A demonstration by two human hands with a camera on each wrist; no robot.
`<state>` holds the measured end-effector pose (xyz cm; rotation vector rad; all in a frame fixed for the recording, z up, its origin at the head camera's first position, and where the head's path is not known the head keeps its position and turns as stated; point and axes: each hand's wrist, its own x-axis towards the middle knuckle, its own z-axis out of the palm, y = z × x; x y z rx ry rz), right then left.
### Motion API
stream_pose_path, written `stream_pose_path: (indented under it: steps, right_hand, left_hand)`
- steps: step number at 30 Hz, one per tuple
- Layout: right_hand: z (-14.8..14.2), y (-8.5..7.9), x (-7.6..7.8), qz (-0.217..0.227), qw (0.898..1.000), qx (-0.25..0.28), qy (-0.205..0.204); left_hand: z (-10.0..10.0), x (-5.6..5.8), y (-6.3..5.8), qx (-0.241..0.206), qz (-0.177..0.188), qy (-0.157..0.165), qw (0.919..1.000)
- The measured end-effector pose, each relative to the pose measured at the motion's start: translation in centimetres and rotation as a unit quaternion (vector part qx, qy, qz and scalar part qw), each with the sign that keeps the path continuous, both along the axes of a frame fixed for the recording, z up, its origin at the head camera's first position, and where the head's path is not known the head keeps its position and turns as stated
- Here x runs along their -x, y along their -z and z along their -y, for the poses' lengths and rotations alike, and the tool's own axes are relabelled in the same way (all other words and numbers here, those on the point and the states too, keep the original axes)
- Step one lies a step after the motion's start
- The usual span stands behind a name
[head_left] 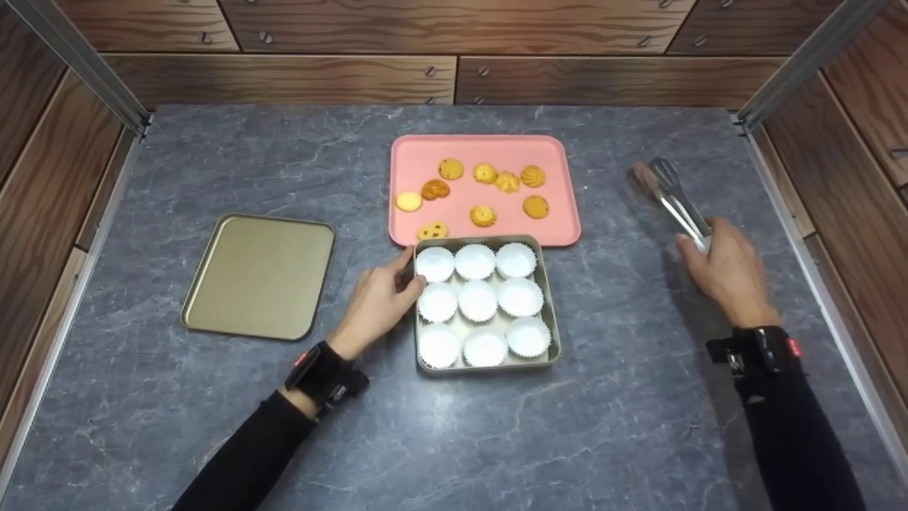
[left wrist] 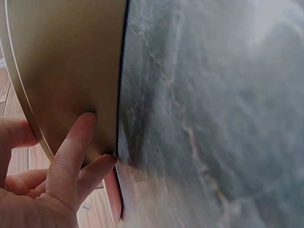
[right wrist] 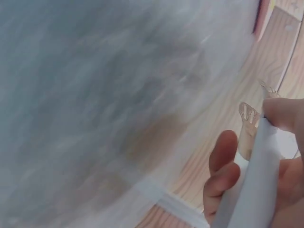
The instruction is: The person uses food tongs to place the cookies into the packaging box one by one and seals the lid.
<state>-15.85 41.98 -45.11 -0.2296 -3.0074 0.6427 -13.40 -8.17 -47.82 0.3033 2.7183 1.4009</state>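
A square metal tin [head_left: 464, 370] holds white paper cups [head_left: 477, 301] in rows. At its left side is my left hand [head_left: 383, 294], thumb at the rim and fingers against the outer wall. The left wrist view shows those fingertips [left wrist: 85, 121] on the gold-coloured side of the tin [left wrist: 71, 57]. Off to the right, my right hand [head_left: 731, 270] grips a pair of metal tongs [head_left: 677, 199] by the handles, slotted ends pointing away and spread slightly apart. In the right wrist view the tongs' pale handle [right wrist: 259, 175] lies between thumb and curled fingers.
Behind the tin, partly overlapped by it, lies a pink tray [head_left: 553, 231] with several cookies, among them a pretzel-shaped one [head_left: 435, 189] and a swirled one [head_left: 533, 177]. A flat square lid [head_left: 261, 277] lies at left. Wood-patterned panels [head_left: 355, 78] border the grey marbled table [head_left: 603, 426].
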Motion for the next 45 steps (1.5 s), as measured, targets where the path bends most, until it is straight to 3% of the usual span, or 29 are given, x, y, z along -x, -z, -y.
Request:
stream_pose_path:
  steps: [7,18,30,45]
  right_hand:
    - [4.3,-0.6,0.9,-0.060,0.998,0.006,-0.037]
    - [9.3,-0.4,3.4,-0.048,0.993,-0.033,-0.106]
    - [11.4,0.3,4.9,-0.065,0.987,-0.084,-0.119]
    - [11.6,0.6,5.1,-0.054,0.988,-0.081,-0.123]
  left_hand:
    - [0.1,0.0,0.1,-0.001,-0.010,-0.002,1.0000]
    - [0.1,0.0,0.4,0.004,-0.022,-0.002,0.9997]
    - [0.2,0.1,0.4,0.004,-0.001,-0.004,1.0000]
    - [0.1,-0.1,0.4,0.005,-0.016,-0.007,0.9998]
